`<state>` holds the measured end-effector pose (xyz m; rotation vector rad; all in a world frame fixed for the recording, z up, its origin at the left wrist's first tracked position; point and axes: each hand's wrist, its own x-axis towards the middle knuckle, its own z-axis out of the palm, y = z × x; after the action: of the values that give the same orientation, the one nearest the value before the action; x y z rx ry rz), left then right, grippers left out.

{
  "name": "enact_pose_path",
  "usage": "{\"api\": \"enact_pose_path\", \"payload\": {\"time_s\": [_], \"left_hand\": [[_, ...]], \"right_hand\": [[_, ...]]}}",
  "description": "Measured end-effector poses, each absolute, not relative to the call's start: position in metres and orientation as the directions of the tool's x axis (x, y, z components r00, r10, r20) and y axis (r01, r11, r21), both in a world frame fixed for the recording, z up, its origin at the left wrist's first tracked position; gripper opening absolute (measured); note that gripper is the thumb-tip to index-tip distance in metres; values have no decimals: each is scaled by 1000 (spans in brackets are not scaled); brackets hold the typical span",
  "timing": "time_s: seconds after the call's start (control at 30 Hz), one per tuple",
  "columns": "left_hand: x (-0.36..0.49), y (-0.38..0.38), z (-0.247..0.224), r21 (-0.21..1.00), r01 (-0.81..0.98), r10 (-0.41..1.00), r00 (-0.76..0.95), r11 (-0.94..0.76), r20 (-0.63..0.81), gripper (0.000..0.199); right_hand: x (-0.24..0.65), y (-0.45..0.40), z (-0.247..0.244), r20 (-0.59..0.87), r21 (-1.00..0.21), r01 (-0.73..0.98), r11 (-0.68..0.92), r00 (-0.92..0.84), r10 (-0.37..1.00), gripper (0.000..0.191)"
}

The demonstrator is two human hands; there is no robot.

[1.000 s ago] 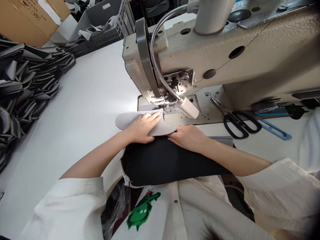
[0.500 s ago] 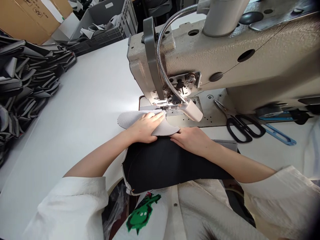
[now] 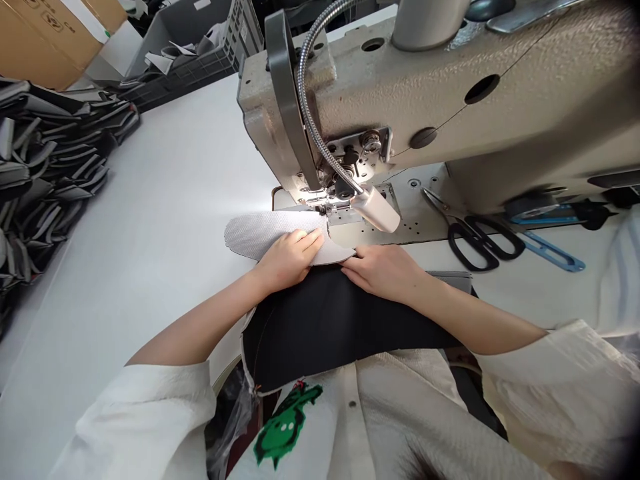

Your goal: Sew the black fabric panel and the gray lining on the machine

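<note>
A light grey mesh fabric piece point(image 3: 257, 230) with a rounded left end lies under the needle area of the sewing machine point(image 3: 345, 180). My left hand point(image 3: 291, 257) is closed over its near edge, fingers on top and thumb low at the edge. My right hand point(image 3: 385, 270) pinches the piece's pointed right tip, with fingertips close to the black fabric. That large black fabric panel point(image 3: 310, 333) hangs from beneath the grey piece over the table edge towards my lap. The presser foot and needle are partly hidden behind the lamp head point(image 3: 376, 210).
Black-handled scissors point(image 3: 483, 240) and a blue thread snipper point(image 3: 555, 253) lie right of the machine bed. Stacked dark fabric pieces point(image 3: 60, 167) stand on the white table point(image 3: 170, 200) at left. Behind are a grey crate point(image 3: 195, 77) and a cardboard box point(image 3: 47, 43).
The view has shifted slightly. The grey piece has moved a little left relative to the needle. My left hand sits slightly nearer its front edge, fingers closer together; my right hand keeps its pinch.
</note>
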<state>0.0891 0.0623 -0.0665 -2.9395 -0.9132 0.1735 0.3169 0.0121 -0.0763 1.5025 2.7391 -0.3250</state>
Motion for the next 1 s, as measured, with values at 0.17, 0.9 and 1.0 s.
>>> {"api": "enact_pose_path", "payload": {"time_s": [0.17,0.9,1.0], "left_hand": [[83,65,-66,34,563,561,826,-826,-55,59],[83,114,-69,-84,577,583,804,-813,-115,62],[83,120,-70,-129,565,577,810,-815,-104,59]], "right_hand": [[317,11,-76,-75,-202,820,535,-558,827,33],[318,35,-79,95,-113,835,539,-530,842,39],[314,38,-84,119,-111,838,534,-522,845,38]]}}
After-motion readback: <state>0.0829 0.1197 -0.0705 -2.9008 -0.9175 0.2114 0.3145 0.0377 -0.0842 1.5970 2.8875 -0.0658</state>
